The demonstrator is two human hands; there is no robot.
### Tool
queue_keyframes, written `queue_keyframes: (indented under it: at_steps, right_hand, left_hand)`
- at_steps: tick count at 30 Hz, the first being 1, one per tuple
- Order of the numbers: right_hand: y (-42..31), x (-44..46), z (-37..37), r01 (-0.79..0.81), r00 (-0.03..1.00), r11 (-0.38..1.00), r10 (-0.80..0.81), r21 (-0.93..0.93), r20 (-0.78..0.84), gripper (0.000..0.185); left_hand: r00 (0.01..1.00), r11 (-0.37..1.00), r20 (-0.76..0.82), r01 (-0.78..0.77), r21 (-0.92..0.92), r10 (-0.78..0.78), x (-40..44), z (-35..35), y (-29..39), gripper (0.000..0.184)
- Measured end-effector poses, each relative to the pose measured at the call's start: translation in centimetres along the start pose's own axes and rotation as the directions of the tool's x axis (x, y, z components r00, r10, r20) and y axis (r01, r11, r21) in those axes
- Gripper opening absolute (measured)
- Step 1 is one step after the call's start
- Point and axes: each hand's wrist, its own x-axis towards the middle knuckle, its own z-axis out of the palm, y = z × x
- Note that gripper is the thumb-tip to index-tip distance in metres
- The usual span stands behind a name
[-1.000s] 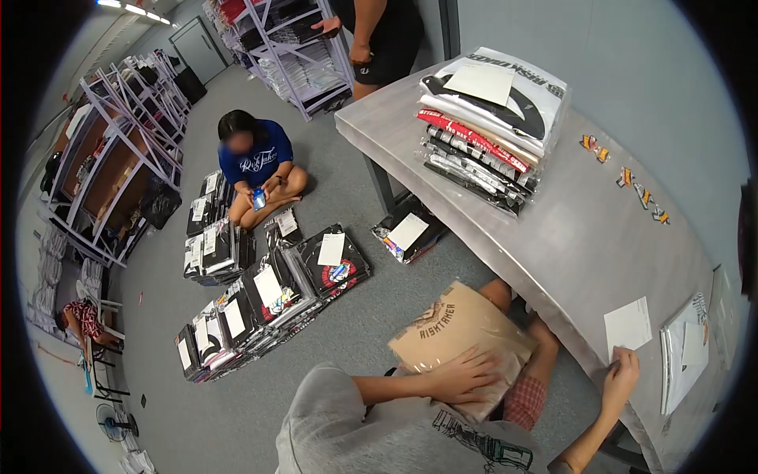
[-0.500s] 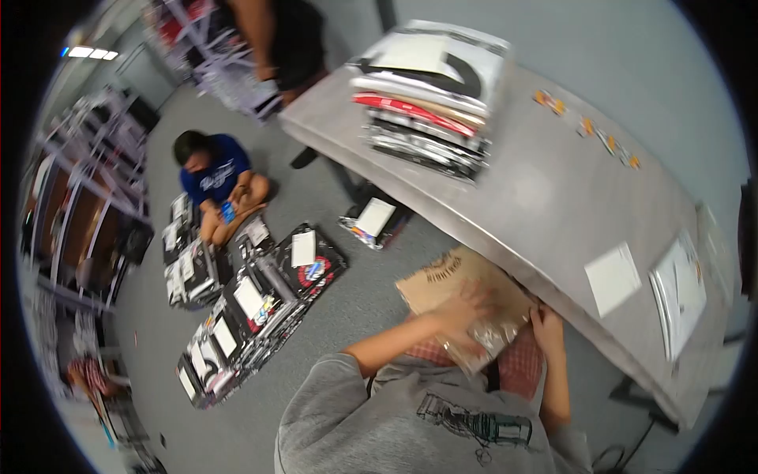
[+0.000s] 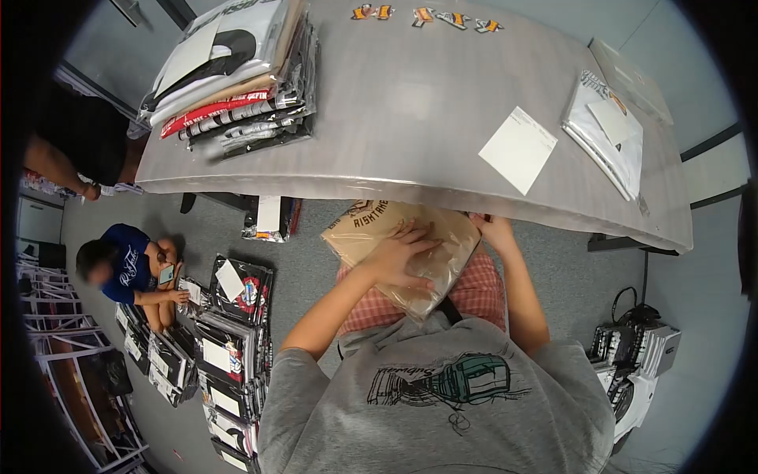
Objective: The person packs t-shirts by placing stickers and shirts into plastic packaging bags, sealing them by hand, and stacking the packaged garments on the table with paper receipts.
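Note:
A tan shirt in a clear plastic bag (image 3: 371,233) lies over my lap, close to the table's front edge. My left hand (image 3: 404,259) rests on the bag with its fingers spread. At the bag's right edge, just under the tabletop, my right hand (image 3: 491,229) has its fingers closed on the bag; its fingertips are partly hidden. On the grey table (image 3: 395,118) lie a white card (image 3: 518,150) and, to its right, a packaged white shirt (image 3: 600,126) with a paper on it.
A tall stack of bagged shirts (image 3: 245,79) stands on the table's left part, with small stickers (image 3: 450,19) at the back. Piles of packaged shirts (image 3: 229,355) cover the floor at left beside a seated person (image 3: 126,265). Another person (image 3: 79,142) stands behind the table's left end.
The view has swung to the right. My right hand has left the white card on the table and come down to the bag's edge. The seated person's hand now reaches to a packet.

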Motion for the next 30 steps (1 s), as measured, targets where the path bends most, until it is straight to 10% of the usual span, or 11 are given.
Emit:
queue_keyframes:
  at_steps: [7, 9, 20, 23, 25, 30]
  right_hand:
    - [1.4, -2.2, 0.6, 0.042, 0.994, 0.991, -0.028, 0.126, -0.107, 0.009]
    - [0.1, -3.8, -0.6, -0.085, 0.995, 0.910, 0.098, 0.406, -0.012, 0.005]
    - [-6.9, -9.3, -4.5, 0.291, 0.932, 0.945, -0.316, 0.152, 0.178, 0.005]
    - [-7.5, -9.3, -4.6, -0.025, 0.949, 0.946, -0.079, 0.325, 0.305, 0.009]
    - [-9.5, -8.9, -4.9, 0.019, 0.968, 0.993, 0.011, -0.114, 0.252, 0.019]
    - [-7.5, -8.3, -3.2, -0.008, 0.955, 0.926, 0.119, -0.378, 0.270, 0.022]
  left_hand:
    - [0.986, 0.933, -0.063, 0.123, -0.338, -0.152, 0.5, 0.2, -0.9, 0.053]
    - [0.991, 0.946, -0.067, 0.087, -0.312, -0.113, 0.7, 0.1, -0.8, 0.047]
    - [0.970, 0.689, 0.122, 0.234, -0.686, -0.208, 1.7, 1.0, -1.8, 0.035]
    - [0.970, 0.670, 0.153, 0.241, -0.702, -0.188, 1.4, 0.6, -1.2, 0.031]
    - [0.958, 0.686, 0.197, 0.285, -0.669, -0.206, 1.5, 0.8, -1.4, 0.032]
    - [0.944, 0.588, 0.225, 0.328, -0.740, -0.243, 1.4, 0.7, -1.3, 0.033]
